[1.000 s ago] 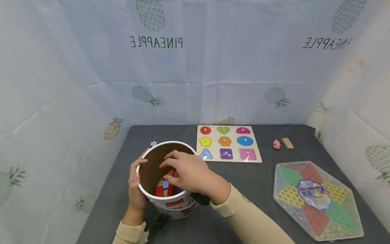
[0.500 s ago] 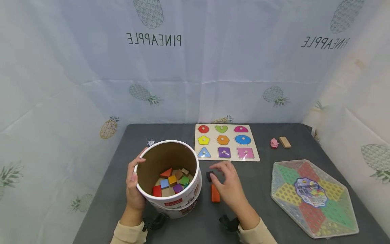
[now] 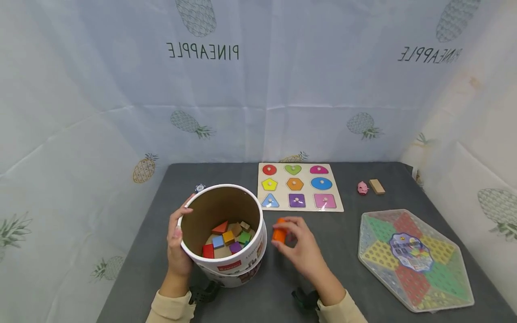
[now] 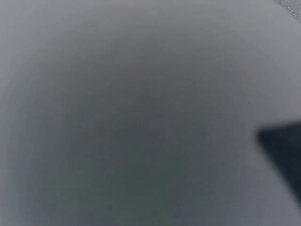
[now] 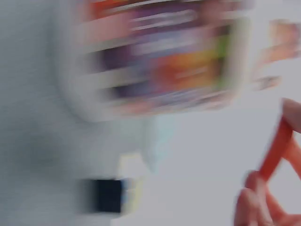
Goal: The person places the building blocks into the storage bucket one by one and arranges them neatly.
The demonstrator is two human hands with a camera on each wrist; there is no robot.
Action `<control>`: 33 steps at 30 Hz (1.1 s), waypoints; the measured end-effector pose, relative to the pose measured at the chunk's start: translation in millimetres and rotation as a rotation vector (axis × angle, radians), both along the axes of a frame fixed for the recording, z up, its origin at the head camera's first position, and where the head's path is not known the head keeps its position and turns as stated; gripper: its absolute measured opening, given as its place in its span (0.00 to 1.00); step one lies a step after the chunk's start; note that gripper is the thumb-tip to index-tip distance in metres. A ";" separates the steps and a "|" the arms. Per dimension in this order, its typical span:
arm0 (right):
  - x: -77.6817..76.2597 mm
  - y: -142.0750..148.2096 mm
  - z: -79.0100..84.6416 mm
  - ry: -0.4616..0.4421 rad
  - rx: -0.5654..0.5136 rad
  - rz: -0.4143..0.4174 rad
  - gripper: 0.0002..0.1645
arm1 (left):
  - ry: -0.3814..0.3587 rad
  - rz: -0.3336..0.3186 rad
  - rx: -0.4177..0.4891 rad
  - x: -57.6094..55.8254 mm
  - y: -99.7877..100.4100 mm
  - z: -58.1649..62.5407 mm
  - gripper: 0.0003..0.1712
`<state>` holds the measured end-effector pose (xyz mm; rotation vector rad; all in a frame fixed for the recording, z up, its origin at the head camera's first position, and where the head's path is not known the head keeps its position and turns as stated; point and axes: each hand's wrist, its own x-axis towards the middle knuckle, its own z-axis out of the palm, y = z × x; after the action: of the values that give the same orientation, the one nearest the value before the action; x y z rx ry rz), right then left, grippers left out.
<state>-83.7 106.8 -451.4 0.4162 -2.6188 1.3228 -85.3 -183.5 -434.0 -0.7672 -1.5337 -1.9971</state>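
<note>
A white bucket with printed sides stands on the dark table, tilted toward me. My left hand grips its left rim in the head view. Inside lie several wooden blocks, among them a red block, a blue block and a yellow block. To the right of the bucket my right hand pinches an orange block between thumb and fingers; the right wrist view catches the same orange block. A small black block shows blurred in that view.
Behind the bucket lies a shape puzzle board. A poker chip sits at the back left. On the right are a pink pig figure, a plain wooden block and a hexagonal game box. The left wrist view is mostly blurred grey.
My right hand has come out of the bucket to the table on its right and has picked up the orange block. My left hand stays on the rim.
</note>
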 end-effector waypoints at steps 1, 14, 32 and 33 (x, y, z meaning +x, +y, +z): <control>-1.6 -4.0 16.2 0.060 -0.061 0.003 0.23 | 0.000 0.001 0.005 -0.5 -0.2 0.0 0.26; -17.4 -76.2 93.4 0.276 0.015 0.438 0.23 | -0.050 0.029 -0.008 -2.6 3.2 -11.7 0.26; -57.3 4.7 -45.2 -0.314 -0.018 -0.050 0.31 | -0.016 0.013 0.008 -2.6 0.2 0.0 0.26; -57.5 5.0 -52.0 -0.313 0.039 -0.038 0.32 | -0.014 0.009 0.008 -2.8 0.5 -0.6 0.26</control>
<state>-141.2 111.8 -503.4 0.1739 -2.8899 1.4281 -88.1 -183.0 -434.6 -0.7426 -1.5336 -2.0053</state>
